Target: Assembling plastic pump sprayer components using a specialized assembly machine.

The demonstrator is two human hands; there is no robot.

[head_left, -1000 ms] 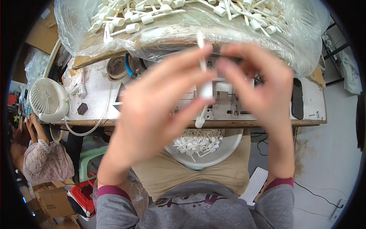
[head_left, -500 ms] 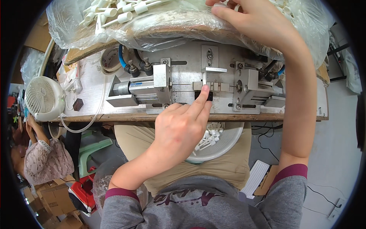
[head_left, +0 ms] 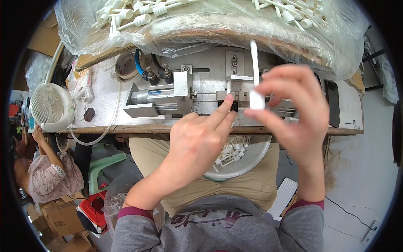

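A small metal holding block sits midway between two pneumatic cylinder units on the bench, with a white stem lying in it. My left hand reaches over the bench edge, index finger stretched out, its tip touching the near end of that stem. Its other fingers are partly tucked below; the thumb is hidden. To the right of the block, my right hand is blurred by motion. Between its thumb and fingers it holds a white ribbed cap with a long stem, stem pointing away from me.
Plastic-lined heaps of capped stems lie along the back. A mesh basket of similar pieces rests on my lap. The left cylinder has air hoses; a tape roll and white fan stand left. Another person sits far left.
My right hand has come from the back heap toward me, down beside the holding block, and now carries a capped stem. The left hand keeps its fingertip on the stem in the block.
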